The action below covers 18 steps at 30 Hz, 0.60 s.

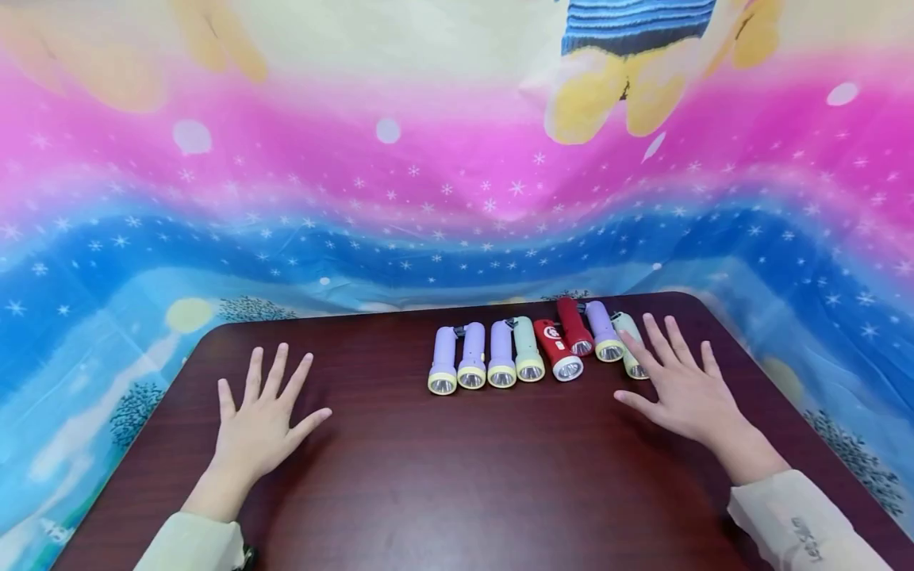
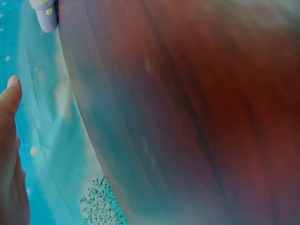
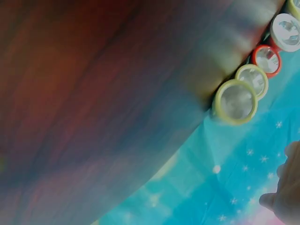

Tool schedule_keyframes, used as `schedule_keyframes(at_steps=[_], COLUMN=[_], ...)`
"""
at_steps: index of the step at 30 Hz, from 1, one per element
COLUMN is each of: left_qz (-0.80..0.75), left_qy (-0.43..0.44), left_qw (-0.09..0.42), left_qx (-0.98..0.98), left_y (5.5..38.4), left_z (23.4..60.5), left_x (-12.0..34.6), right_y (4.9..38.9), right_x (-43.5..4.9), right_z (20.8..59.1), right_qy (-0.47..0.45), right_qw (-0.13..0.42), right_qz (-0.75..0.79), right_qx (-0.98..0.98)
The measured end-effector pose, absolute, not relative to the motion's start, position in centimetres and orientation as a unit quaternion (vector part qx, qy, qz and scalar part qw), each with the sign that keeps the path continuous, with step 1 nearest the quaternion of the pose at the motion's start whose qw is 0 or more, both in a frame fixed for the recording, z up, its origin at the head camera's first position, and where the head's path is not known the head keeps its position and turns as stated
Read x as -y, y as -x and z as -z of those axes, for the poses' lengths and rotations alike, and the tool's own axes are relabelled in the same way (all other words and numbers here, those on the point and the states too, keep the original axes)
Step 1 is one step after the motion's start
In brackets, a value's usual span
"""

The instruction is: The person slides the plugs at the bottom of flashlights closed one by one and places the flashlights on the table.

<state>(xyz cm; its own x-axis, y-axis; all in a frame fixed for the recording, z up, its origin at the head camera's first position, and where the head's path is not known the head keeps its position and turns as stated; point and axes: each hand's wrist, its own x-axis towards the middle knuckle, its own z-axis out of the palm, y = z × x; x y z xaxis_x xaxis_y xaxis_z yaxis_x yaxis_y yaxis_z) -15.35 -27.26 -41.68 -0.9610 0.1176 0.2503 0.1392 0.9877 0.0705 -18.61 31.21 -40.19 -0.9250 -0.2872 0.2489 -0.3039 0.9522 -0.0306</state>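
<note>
Several small flashlights lie in a row toward the back of the table in the head view. From the left come two purple flashlights (image 1: 443,358), a third purple one (image 1: 502,354), a pale green one (image 1: 529,349), two red ones (image 1: 558,350), another purple one (image 1: 604,331) and a second pale green one (image 1: 630,346). My right hand (image 1: 685,388), fingers spread, is nearest that last green flashlight and partly overlaps it in view. Left of the row, my left hand (image 1: 259,428) is spread with nothing in it. The right wrist view shows several flashlight lenses (image 3: 236,101) above the fingers.
A dark brown wooden table (image 1: 443,476) with rounded corners lies in front of me. Behind it and along its sides hangs a patterned cloth (image 1: 457,198) in pink and blue with snowflakes.
</note>
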Motion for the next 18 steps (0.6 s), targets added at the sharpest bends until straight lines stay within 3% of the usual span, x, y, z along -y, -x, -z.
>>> schedule_keyframes(at_steps=[18], left_qz=[0.063], left_qy=[0.098], left_qw=[0.109], left_qx=[0.987], left_y=[17.2], left_z=[42.0], left_x=[24.5], right_y=[21.1], right_x=[-25.9], right_z=[40.6], right_qy=[-0.171], right_qw=[0.094], right_qz=[-0.05], right_qx=[0.979])
